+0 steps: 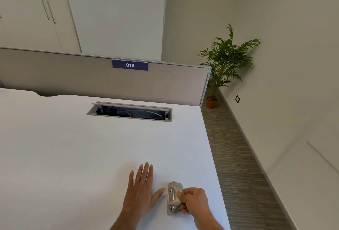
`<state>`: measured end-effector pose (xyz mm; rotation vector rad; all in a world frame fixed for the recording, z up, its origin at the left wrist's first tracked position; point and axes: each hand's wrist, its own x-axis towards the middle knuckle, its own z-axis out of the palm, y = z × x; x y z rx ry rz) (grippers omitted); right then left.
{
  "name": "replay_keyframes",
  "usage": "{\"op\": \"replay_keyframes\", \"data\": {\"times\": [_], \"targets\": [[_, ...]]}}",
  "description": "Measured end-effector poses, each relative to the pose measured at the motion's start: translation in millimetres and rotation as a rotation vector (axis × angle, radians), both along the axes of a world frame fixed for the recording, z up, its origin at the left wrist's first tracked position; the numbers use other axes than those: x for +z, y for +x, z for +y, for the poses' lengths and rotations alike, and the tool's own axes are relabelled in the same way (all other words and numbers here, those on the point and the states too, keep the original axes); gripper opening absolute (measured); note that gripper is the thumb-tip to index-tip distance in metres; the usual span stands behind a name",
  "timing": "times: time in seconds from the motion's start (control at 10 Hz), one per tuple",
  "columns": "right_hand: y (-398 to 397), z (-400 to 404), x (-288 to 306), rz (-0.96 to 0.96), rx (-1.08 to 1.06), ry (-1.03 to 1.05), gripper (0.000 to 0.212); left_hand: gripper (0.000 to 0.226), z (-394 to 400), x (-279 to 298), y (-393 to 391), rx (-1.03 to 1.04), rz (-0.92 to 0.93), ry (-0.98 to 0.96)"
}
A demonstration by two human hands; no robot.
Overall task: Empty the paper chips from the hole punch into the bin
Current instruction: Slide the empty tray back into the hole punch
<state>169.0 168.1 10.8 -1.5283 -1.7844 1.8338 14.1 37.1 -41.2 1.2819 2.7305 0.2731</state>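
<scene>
— What are the hands doing, lower middle of the frame?
— The left hand (141, 191) lies flat and spread on the white tabletop (73, 156), holding nothing. Just beside it, the right hand (192, 200) is curled around the hole punch (174, 197).
— Which way does the punch lie?
— Long axis toward the top of the frame.
— Any writing?
— A blue sign (130, 65) above reads "018".

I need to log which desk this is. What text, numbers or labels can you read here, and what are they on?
"018": white digits on the blue tag clipped to the top edge of the grey desk divider.
Hole punch: no readable brand or marking; any lettering is too small to tell.
Nothing else carries text.
</scene>
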Motion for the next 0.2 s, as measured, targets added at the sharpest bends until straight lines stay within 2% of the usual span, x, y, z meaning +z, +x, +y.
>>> {"op": "replay_keyframes", "data": {"times": [0.2], "targets": [[2.7, -1.8, 13.0, -0.031, -0.004, 0.07, 0.019, 0.092, 4.5, 0.1, -4.5, -0.007, 0.094, 0.066]]}}
